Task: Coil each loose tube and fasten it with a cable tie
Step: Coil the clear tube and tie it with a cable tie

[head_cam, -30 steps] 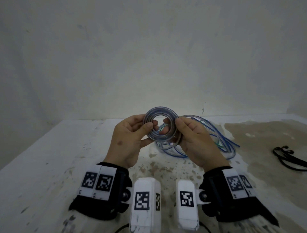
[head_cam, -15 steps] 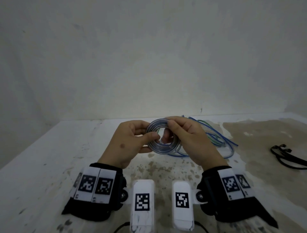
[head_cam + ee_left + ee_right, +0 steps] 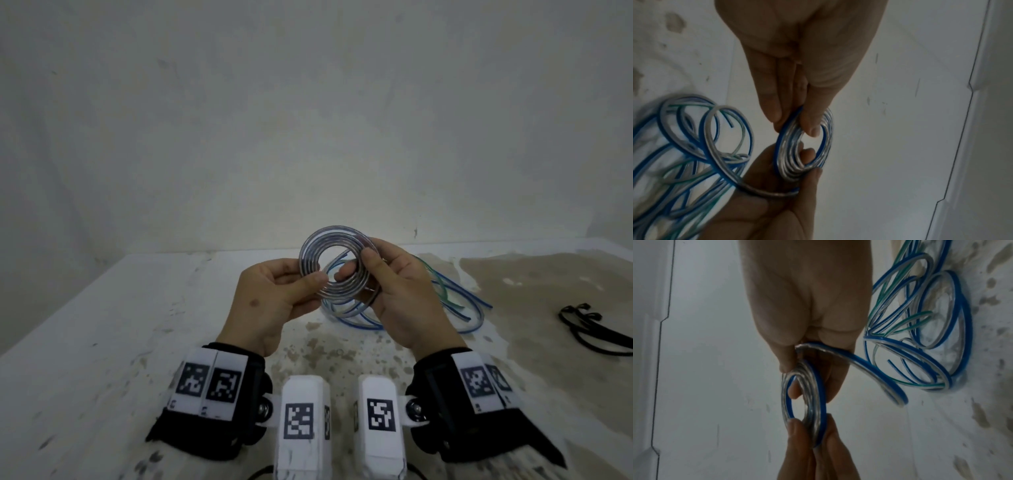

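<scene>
A clear tube with a blue stripe is wound into a flat coil (image 3: 334,262) (image 3: 804,147) (image 3: 804,404), held upright above the table. My left hand (image 3: 274,301) pinches the coil's lower left rim between thumb and fingers. My right hand (image 3: 400,291) pinches the right rim, thumb in front. The tube's free tail (image 3: 869,368) runs from under the right fingers down to a heap of loose blue and green striped tubes (image 3: 452,301) (image 3: 690,154) (image 3: 931,321) on the table behind.
Black cable ties (image 3: 589,329) lie at the table's right edge. The stained white table (image 3: 102,342) meets a pale wall close behind the tubes.
Both hands turned the coil from lying nearly flat to standing upright again. The coil looks wider, with more turns. The right thumb shifted to its right rim.
</scene>
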